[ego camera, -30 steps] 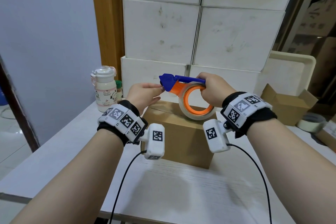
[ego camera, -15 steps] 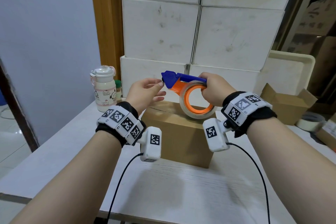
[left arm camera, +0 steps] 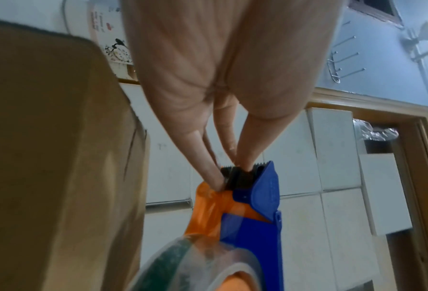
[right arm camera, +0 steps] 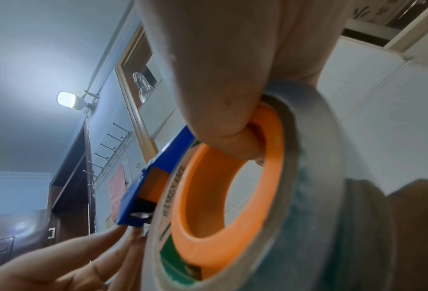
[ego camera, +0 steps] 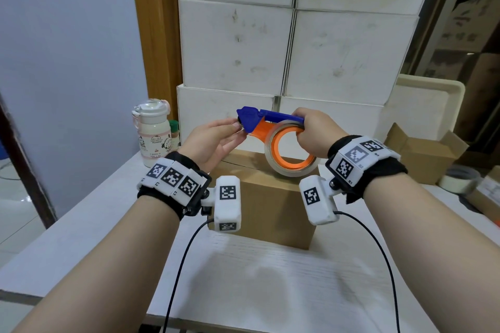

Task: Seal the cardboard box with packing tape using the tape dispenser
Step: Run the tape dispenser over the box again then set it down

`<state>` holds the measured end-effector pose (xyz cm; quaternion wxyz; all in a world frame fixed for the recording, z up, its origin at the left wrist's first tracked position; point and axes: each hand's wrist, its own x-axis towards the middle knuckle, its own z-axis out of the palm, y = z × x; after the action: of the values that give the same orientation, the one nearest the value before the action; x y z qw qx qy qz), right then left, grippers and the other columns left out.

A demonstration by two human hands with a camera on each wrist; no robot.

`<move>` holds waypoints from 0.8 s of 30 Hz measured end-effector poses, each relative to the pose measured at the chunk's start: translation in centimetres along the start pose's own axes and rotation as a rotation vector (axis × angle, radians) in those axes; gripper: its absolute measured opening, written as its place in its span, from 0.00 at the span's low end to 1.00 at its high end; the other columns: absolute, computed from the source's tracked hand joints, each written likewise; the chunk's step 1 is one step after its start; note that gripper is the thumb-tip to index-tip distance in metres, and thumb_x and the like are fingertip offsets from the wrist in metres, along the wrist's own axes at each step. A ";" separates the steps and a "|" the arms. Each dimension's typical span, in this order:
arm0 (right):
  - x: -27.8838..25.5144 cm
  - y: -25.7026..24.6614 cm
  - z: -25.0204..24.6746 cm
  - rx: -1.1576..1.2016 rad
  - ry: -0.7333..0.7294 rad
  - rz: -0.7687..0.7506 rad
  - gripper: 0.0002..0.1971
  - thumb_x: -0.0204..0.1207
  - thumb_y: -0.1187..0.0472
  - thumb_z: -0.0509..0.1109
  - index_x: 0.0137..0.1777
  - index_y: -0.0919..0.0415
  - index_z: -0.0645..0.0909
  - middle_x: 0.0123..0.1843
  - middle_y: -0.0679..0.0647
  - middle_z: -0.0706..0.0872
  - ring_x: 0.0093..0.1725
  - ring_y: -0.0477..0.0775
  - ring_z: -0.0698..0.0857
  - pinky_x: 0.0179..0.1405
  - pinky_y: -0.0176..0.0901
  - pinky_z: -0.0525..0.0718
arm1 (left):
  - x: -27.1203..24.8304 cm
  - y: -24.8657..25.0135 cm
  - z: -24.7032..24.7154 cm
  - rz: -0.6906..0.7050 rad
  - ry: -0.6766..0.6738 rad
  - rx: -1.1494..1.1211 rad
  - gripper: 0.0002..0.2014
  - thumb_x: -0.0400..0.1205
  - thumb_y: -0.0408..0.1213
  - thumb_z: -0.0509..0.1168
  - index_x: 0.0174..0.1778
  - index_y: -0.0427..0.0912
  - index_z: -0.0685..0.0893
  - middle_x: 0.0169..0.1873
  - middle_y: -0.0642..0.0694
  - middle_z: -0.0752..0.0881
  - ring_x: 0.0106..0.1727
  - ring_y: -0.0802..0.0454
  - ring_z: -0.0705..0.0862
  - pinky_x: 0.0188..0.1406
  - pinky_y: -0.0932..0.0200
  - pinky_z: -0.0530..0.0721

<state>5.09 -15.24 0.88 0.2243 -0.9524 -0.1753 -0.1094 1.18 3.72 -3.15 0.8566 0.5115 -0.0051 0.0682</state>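
Gripping the level tape dispenser (ego camera: pixel 273 127), right hand (ego camera: pixel 316 130) aims it leftward; left hand (ego camera: pixel 213 140) pinches its nose.

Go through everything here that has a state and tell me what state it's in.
cardboard box: flaps closed, no tape visible on it
tape dispenser: held above the box
right hand: grips the dispenser through the roll
left hand: fingertips pinching at the cutter end
small brown box: open
bottle: upright, capped

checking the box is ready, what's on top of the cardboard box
Nothing visibly rests on the cardboard box; the tape dispenser is held above it. The hands and tape roll cover part of its top.
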 end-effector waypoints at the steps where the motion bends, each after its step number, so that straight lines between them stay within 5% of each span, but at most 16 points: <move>1: 0.0 0.0 0.0 0.001 0.001 0.000 0.18 0.79 0.71 0.62 0.67 0.58 0.75 0.49 0.54 0.79 0.49 0.52 0.77 0.47 0.40 0.75 | 0.0 0.0 0.0 -0.011 -0.009 -0.043 0.15 0.82 0.22 0.60 0.65 0.31 0.76 0.63 0.31 0.83 0.62 0.44 0.85 0.56 0.58 0.87; 3: 0.0 -0.1 0.0 -0.001 -0.001 -0.001 0.18 0.79 0.71 0.62 0.67 0.58 0.75 0.48 0.53 0.78 0.48 0.52 0.77 0.47 0.40 0.75 | 0.0 0.1 0.0 -0.029 -0.018 -0.135 0.17 0.82 0.21 0.59 0.68 0.30 0.73 0.66 0.31 0.81 0.65 0.43 0.84 0.57 0.57 0.86; 7: -0.1 0.0 -0.1 0.003 -0.008 0.002 0.19 0.78 0.72 0.62 0.67 0.58 0.74 0.48 0.53 0.78 0.49 0.53 0.77 0.47 0.40 0.74 | 0.0 0.0 0.3 -0.007 0.009 -0.127 0.09 0.82 0.20 0.58 0.56 0.32 0.77 0.66 0.29 0.80 0.63 0.42 0.84 0.60 0.56 0.84; 14: -0.1 -0.1 0.0 -0.007 -0.007 -0.017 0.18 0.79 0.71 0.62 0.66 0.57 0.75 0.48 0.53 0.78 0.48 0.53 0.77 0.46 0.40 0.74 | 0.3 -0.3 0.0 0.020 0.087 -0.068 0.15 0.81 0.19 0.58 0.63 0.27 0.76 0.66 0.25 0.79 0.62 0.41 0.84 0.59 0.56 0.86; 21: 0.0 -0.1 0.1 -0.013 0.002 -0.028 0.17 0.79 0.71 0.62 0.66 0.58 0.75 0.47 0.53 0.78 0.47 0.52 0.77 0.46 0.40 0.74 | -0.4 0.1 0.6 -0.058 0.087 -0.284 0.26 0.77 0.17 0.39 0.70 0.18 0.68 0.71 0.25 0.73 0.73 0.34 0.74 0.76 0.49 0.72; 24: 0.0 -0.1 0.1 -0.018 -0.001 -0.033 0.17 0.79 0.71 0.62 0.66 0.57 0.75 0.47 0.52 0.78 0.47 0.52 0.77 0.46 0.40 0.74 | -0.5 0.6 0.7 -0.073 0.119 -0.293 0.16 0.79 0.20 0.47 0.59 0.25 0.74 0.63 0.28 0.78 0.62 0.35 0.83 0.62 0.47 0.85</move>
<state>5.12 -15.13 0.82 0.2139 -0.9513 -0.1901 -0.1144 0.66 3.35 -2.30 0.9227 0.3761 0.0545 0.0656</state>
